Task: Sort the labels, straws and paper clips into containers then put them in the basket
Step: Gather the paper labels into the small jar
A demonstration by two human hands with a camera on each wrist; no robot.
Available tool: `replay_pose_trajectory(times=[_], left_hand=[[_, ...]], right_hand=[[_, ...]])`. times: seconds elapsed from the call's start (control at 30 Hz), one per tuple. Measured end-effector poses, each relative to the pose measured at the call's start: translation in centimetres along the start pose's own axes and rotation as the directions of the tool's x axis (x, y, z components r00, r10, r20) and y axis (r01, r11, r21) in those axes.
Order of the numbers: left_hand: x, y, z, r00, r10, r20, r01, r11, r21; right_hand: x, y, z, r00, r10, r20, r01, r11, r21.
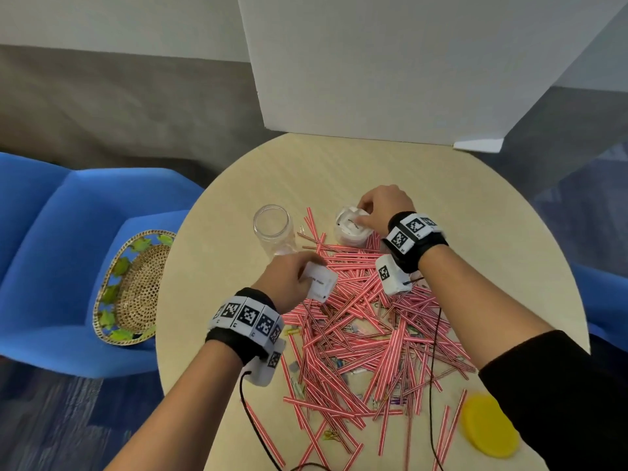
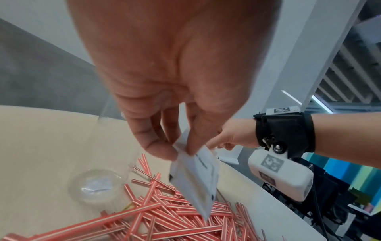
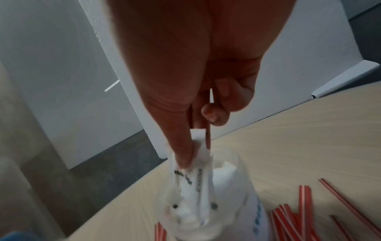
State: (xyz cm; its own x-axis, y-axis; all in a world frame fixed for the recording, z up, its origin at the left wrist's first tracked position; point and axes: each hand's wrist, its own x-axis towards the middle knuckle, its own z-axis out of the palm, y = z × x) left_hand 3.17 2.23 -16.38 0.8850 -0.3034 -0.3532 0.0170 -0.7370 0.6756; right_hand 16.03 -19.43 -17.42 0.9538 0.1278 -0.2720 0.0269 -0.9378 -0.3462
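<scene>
Red-and-white striped straws (image 1: 367, 331) lie heaped on the round table (image 1: 492, 212), with coloured paper clips (image 1: 397, 401) mixed among them. My left hand (image 1: 292, 277) pinches a small stack of white labels (image 1: 321, 282) (image 2: 198, 177) above the pile's left side. My right hand (image 1: 380, 209) (image 3: 191, 146) pinches more labels (image 3: 193, 177) at the mouth of a clear jar (image 1: 351, 229) (image 3: 233, 203) that holds white labels. An empty clear jar (image 1: 273, 229) (image 2: 97, 185) stands to the left of it.
A woven basket (image 1: 136, 287) with green leaf trim sits on the blue chair (image 1: 51, 253) left of the table. A yellow lid (image 1: 489, 424) lies near the table's front right. A white board (image 1: 390, 62) stands at the table's far edge.
</scene>
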Motion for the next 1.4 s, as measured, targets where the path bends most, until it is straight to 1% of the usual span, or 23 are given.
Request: replay_pose_trajectory(times=[0.07, 0.13, 0.2, 0.27, 0.4, 0.5, 0.57, 0.63, 0.73, 0.8, 0.87, 0.9, 0.97, 1.03, 1.1, 1.17, 1.27, 1.33, 1.4], left_hand=[[0.5, 0.1, 0.4, 0.995, 0.039, -0.088, -0.043, 0.998, -0.038], [1.0, 0.2, 1.1, 0.988, 0.049, -0.143, -0.061, 0.995, -0.078], [1.6, 0.3, 2.1, 0.978, 0.046, -0.203, -0.076, 0.987, -0.141], [2.3, 0.4, 3.1, 0.969, 0.025, -0.244, -0.078, 0.975, -0.209], [3.7, 0.7, 4.4, 0.951, -0.012, -0.308, -0.084, 0.951, -0.298], [4.9, 0.8, 4.8, 0.929, -0.009, -0.369, -0.119, 0.939, -0.323], [5.8, 1.0, 4.9, 0.906, -0.002, -0.424, -0.154, 0.930, -0.334], [6.8, 1.5, 4.7, 0.876, -0.011, -0.483, -0.186, 0.915, -0.358], [8.5, 2.3, 4.2, 0.826, -0.028, -0.562, -0.215, 0.907, -0.361], [9.7, 2.7, 4.0, 0.806, -0.051, -0.590, -0.206, 0.909, -0.361], [10.9, 3.1, 4.0, 0.796, -0.070, -0.601, -0.189, 0.915, -0.357], [11.4, 3.3, 4.0, 0.796, -0.083, -0.600, -0.173, 0.919, -0.355], [12.3, 3.6, 3.9, 0.809, -0.118, -0.575, -0.127, 0.921, -0.368], [13.2, 3.8, 3.8, 0.837, -0.145, -0.528, -0.069, 0.929, -0.364], [13.8, 3.9, 3.5, 0.863, -0.142, -0.485, 0.010, 0.964, -0.264], [14.4, 3.9, 3.3, 0.890, -0.123, -0.440, 0.067, 0.988, -0.141], [15.0, 3.6, 3.4, 0.922, -0.089, -0.377, 0.101, 0.995, 0.012], [15.3, 3.5, 3.8, 0.930, -0.046, -0.365, 0.103, 0.985, 0.137], [15.6, 3.4, 4.2, 0.928, 0.007, -0.373, 0.101, 0.957, 0.270]], right_hand=[[0.4, 0.1, -0.3, 1.000, 0.000, 0.011, -0.001, 0.998, 0.069], [0.8, 0.1, -0.2, 0.998, 0.000, 0.062, -0.005, 0.995, 0.095], [1.2, 0.1, 0.2, 0.990, -0.001, 0.142, -0.003, 1.000, 0.031], [1.5, 0.3, 0.7, 0.985, 0.017, 0.170, -0.011, 0.999, -0.034], [1.8, 0.1, 1.1, 0.993, 0.033, 0.115, -0.019, 0.992, -0.126], [1.5, -0.2, 1.6, 0.999, 0.001, 0.047, 0.011, 0.965, -0.263], [1.3, -0.1, 1.8, 1.000, -0.022, 0.016, 0.026, 0.957, -0.290], [1.1, 0.3, 1.7, 0.999, -0.034, 0.006, 0.034, 0.972, -0.233], [0.5, 1.6, 1.4, 0.999, -0.026, -0.027, 0.026, 1.000, 0.001], [-0.3, 2.8, 0.7, 0.995, -0.026, -0.099, 0.043, 0.985, 0.167], [-1.4, 4.4, -0.1, 0.991, -0.011, -0.131, 0.048, 0.958, 0.282], [-1.9, 5.4, -0.5, 0.992, 0.009, -0.122, 0.031, 0.946, 0.322], [-2.9, 7.7, -1.2, 0.994, 0.072, -0.084, -0.038, 0.935, 0.352], [-3.8, 10.3, -1.2, 0.986, 0.158, -0.058, -0.132, 0.941, 0.311], [-4.6, 12.5, -0.9, 0.968, 0.250, -0.030, -0.237, 0.943, 0.232], [-5.1, 14.6, -0.3, 0.947, 0.321, 0.035, -0.322, 0.935, 0.146], [-5.3, 16.9, 1.4, 0.921, 0.368, 0.128, -0.375, 0.926, 0.035], [-5.5, 17.6, 2.4, 0.904, 0.395, 0.162, -0.399, 0.917, -0.014], [-5.7, 17.9, 3.1, 0.893, 0.408, 0.192, -0.411, 0.911, -0.026]])
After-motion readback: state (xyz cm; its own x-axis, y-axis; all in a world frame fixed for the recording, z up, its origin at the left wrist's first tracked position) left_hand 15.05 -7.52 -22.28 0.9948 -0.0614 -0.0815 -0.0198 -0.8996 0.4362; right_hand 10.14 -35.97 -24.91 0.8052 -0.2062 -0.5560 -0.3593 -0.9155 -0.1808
